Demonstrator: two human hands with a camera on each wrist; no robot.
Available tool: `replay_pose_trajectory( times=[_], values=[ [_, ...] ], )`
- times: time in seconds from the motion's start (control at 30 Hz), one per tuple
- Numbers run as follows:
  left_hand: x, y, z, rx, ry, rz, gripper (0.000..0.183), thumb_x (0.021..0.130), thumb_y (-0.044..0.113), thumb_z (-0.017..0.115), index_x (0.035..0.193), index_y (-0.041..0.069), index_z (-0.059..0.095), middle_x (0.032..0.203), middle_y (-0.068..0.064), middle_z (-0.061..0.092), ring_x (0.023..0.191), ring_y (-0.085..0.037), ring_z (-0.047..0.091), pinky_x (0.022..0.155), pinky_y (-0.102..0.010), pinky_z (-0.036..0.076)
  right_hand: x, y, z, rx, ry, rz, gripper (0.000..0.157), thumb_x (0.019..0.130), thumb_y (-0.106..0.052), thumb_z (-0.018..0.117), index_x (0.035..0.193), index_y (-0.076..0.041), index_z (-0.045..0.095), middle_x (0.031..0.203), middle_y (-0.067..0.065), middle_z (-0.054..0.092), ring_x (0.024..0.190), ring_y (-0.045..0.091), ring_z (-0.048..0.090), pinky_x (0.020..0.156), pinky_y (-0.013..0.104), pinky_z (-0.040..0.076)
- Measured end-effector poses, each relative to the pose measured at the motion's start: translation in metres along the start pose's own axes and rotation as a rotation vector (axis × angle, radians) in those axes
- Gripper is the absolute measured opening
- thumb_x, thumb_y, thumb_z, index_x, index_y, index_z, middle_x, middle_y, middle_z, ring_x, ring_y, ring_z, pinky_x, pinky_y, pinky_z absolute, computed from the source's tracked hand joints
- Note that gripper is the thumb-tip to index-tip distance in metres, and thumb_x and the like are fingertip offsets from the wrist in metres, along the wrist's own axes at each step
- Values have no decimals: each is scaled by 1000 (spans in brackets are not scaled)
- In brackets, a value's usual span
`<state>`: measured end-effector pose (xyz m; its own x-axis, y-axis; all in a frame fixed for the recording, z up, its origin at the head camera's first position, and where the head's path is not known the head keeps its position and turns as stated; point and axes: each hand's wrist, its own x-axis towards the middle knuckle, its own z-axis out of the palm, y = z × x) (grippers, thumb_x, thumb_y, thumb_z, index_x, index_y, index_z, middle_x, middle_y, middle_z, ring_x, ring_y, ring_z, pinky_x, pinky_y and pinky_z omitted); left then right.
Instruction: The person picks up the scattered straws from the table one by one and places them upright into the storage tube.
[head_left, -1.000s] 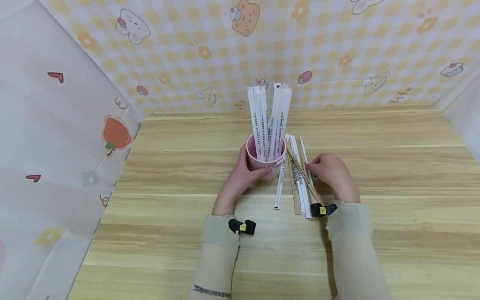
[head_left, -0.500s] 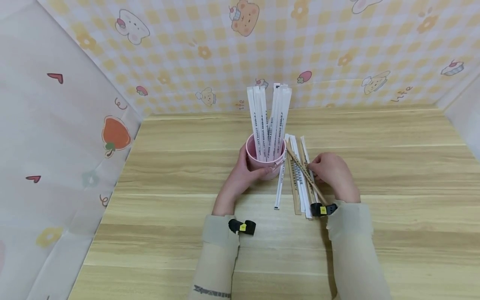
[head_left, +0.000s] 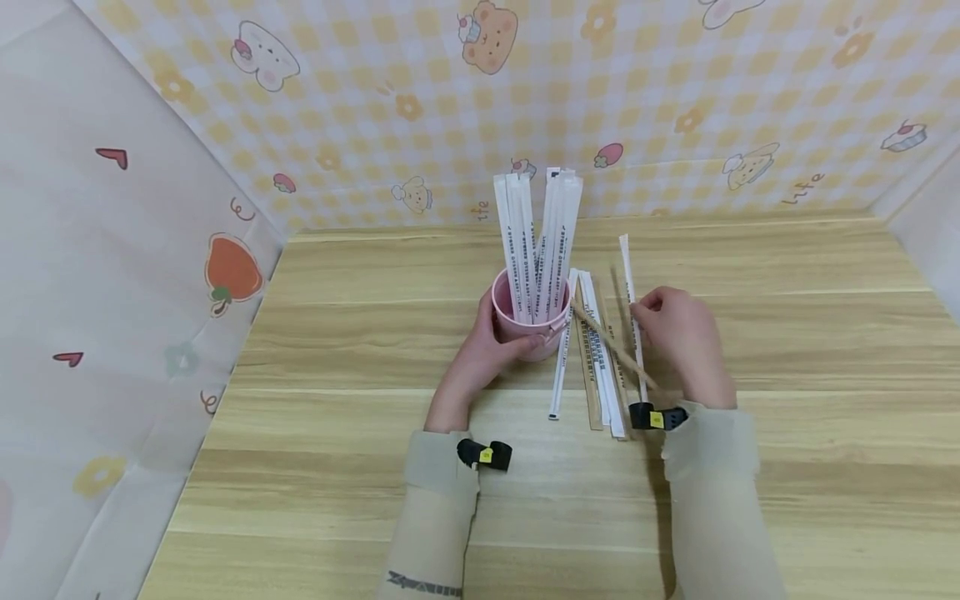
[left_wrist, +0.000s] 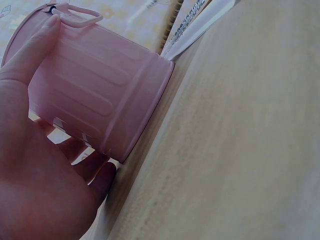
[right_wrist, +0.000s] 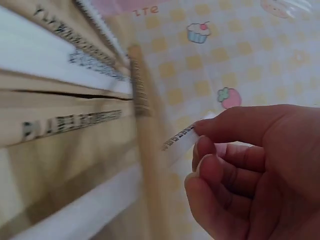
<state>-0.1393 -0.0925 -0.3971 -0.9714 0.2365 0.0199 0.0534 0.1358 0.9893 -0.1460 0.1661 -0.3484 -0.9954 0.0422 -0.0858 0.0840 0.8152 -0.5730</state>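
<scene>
Left wrist: tucked close behind left fingers (left_wrist: pixel 103 181), faced pink cup (left_wrist: pixel 95 82)!
Right wrist: crowded in behind right fingers (right_wrist: pixel 206 197), faced backdrop (right_wrist: pixel 270 65).
Head: peered forward, down, high above both.
Pink cup: head, left wrist shared it.

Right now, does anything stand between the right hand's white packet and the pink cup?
Yes: a brown packet slants across the white packet toward the cup, and more packets lie between on the table.

We can read "life" (head_left: pixel 802 188) on the checked wall cloth (head_left: pixel 558 96). On the wrapped straws (head_left: pixel 525 250) we see dark printing, too small or blurred to read; the marks on the yellow stickers (head_left: pixel 486 455) also.
</scene>
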Motion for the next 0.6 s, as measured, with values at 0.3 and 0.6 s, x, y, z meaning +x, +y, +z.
replay_pose_trajectory(
  times=[0.3,0.6],
  values=[
    [-9,24,0,-40,-35,-45,98,70,16,76,141,32,11,140,7,29,126,-12,28,103,-36,21,-4,-14,-11,11,165,-128,28,88,-32,52,89,-5,61,74,9,59,60,22,49,53,32,37],
    [-10,29,-1,-50,-35,-35,97,70,13,75,141,30,11,139,6,30,125,-11,30,103,-34,22,-17,-35,-25,160,428,-198,34,87,-38,53,92,-6,63,74,3,60,60,13,50,49,20,38]
  ],
)
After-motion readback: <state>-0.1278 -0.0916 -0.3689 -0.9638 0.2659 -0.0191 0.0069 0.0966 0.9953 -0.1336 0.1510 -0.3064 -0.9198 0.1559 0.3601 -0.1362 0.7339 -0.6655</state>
